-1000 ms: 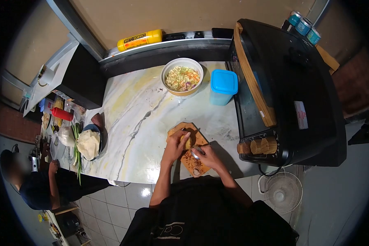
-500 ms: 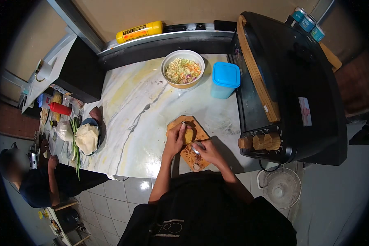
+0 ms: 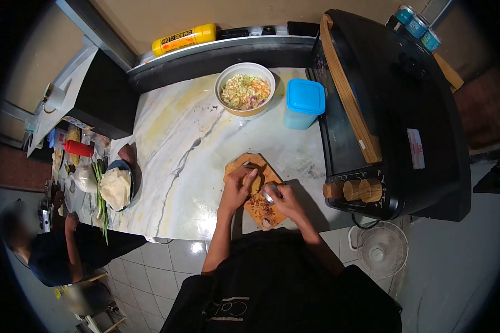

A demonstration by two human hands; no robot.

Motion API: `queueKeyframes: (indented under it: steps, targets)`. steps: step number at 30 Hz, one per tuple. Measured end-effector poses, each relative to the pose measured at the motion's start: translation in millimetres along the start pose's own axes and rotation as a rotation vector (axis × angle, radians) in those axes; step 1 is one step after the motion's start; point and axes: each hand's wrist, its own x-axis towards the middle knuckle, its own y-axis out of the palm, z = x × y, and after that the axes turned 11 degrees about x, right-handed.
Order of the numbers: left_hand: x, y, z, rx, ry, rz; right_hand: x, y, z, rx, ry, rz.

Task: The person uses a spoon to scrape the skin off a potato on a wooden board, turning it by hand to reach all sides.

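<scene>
A yellowish, partly peeled root [image 3: 255, 185] is gripped in my left hand [image 3: 239, 187] over a wooden cutting board [image 3: 270, 173]. My right hand [image 3: 285, 202] is closed on a shiny metal spoon [image 3: 271, 192], its rounded end close to the root; the fingers hide most of the handle. Brown peelings [image 3: 259, 208] lie scattered on the board below both hands. A small round pale piece [image 3: 266, 223] rests at the board's near end.
Chopped vegetables fill a white bowl [image 3: 223, 100] behind the board, beside a blue-lidded container [image 3: 305, 97]. A black oven [image 3: 405, 122] stands right. Leftward are a dark plate with pale wrappers [image 3: 115, 188], green onions [image 3: 101, 202] and a person [image 3: 50, 255]. A fan [image 3: 379, 252] is at lower right.
My right hand and the spoon have shifted slightly right, away from the root. My left hand has turned a little over the root. The whole view has tilted slightly.
</scene>
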Motion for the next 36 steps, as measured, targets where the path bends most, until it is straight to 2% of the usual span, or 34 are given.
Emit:
queueKeyframes:
  steps: [2, 5, 9, 12, 16, 19, 22, 25, 31, 35, 36]
  targets:
    - [2, 3, 8, -0.069, 0.062, -0.045, -1, -1, 4, 0.005, 0.000, 0.007]
    - [-1, -17, -1, -0.034, 0.062, 0.004, -5, -1, 18, 0.032, 0.019, 0.018]
    - [-13, -47, -15, 0.086, 0.138, 0.235, -2, -3, 10, -0.017, 0.029, 0.036]
    - [-18, -49, -30, 0.173, 0.094, 0.290, -2, 0, 17, 0.011, 0.018, 0.039]
    - [-13, -44, -14, 0.276, 0.230, 0.251, -1, -2, 9, -0.016, -0.003, 0.046]
    - [-15, -44, -15, 0.305, 0.202, 0.213, 3, -3, -2, -0.074, 0.002, 0.021]
    - [-13, -49, -17, 0.284, 0.133, 0.271, 0, -3, 7, -0.051, -0.029, 0.053]
    - [-11, -49, -6, 0.298, 0.194, 0.245, -3, 4, 11, 0.016, -0.148, 0.071]
    - [-7, -36, -7, 0.349, 0.217, 0.188, -1, 5, 7, -0.082, -0.141, 0.091]
    - [1, -6, 2, 0.150, 0.328, 0.007, 0, 4, 11, -0.252, -0.180, 0.104]
    - [1, -3, 1, 0.133, 0.235, 0.045, -1, 4, 13, -0.257, -0.194, 0.105]
